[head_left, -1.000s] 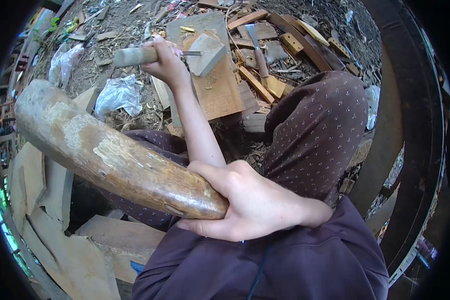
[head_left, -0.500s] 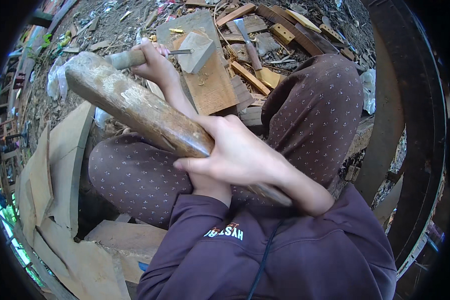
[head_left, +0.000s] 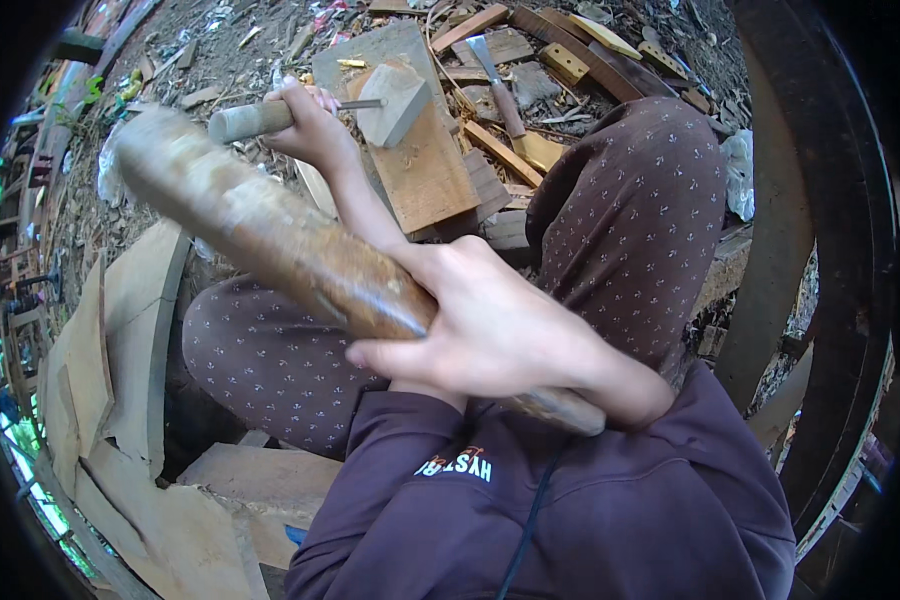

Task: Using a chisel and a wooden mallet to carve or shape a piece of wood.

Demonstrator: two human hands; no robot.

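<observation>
My left hand [head_left: 315, 125] is closed around the wooden handle [head_left: 250, 122] of a chisel. The chisel's thin metal blade [head_left: 358, 104] points right, its tip at the face of a pale, angular wood block [head_left: 402, 108]. That block rests on a flat wooden board [head_left: 425, 180] lying on the ground. In my right hand [head_left: 490, 320] is a thick, worn wooden club [head_left: 270, 225], gripped near its narrower part and slanting across my left forearm. Its blurred heavy end is just left of the chisel handle's butt, with a small gap between them.
A knife with a wooden handle [head_left: 507, 108] lies beyond my right knee among scrap wood strips [head_left: 505, 155]. Large, thin wood slabs [head_left: 135, 330] lean at the left. A dark curved beam [head_left: 820, 250] rises close on the right. Litter and chips cover the ground.
The club's heavy end has moved slightly left, away from the chisel handle's butt, and is now blurred. My left hand, the chisel and the block stay about where they were.
</observation>
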